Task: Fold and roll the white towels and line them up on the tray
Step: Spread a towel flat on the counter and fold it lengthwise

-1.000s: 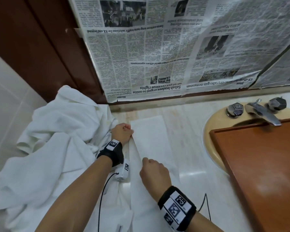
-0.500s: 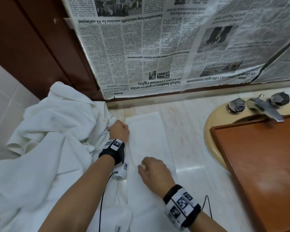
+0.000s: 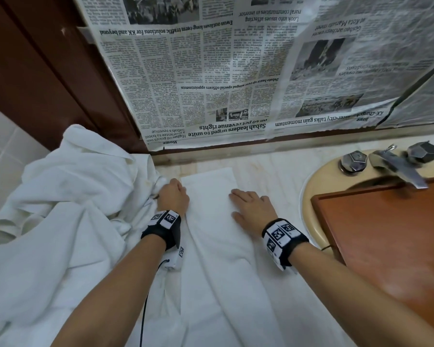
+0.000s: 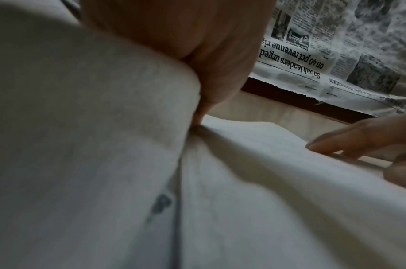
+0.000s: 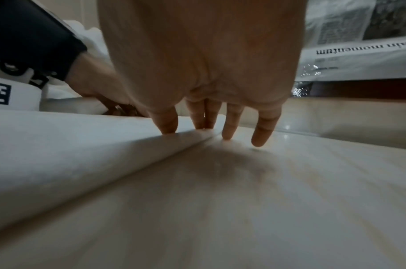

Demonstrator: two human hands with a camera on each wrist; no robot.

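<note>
A white towel (image 3: 211,221), folded into a long strip, lies on the marble counter (image 3: 273,181) and runs away from me. My left hand (image 3: 173,196) is curled at the strip's left edge near the far end, fingers gripping the cloth there (image 4: 208,63). My right hand (image 3: 248,206) lies flat on the strip's right edge with straight fingers (image 5: 167,125); two fingertips press the towel (image 5: 82,145), the outer ones touch the counter (image 5: 289,182). The brown wooden tray (image 3: 386,246) sits over the sink at the right, nothing visible on it.
A heap of loose white towels (image 3: 60,209) fills the counter's left side, against the left hand. A beige sink (image 3: 311,186) with a metal tap (image 3: 396,166) lies under the tray. Newspaper (image 3: 236,83) covers the wall behind.
My right hand has moved away from me and rightward across the strip and now lies flat on its right edge. The left hand has stayed at the left edge.
</note>
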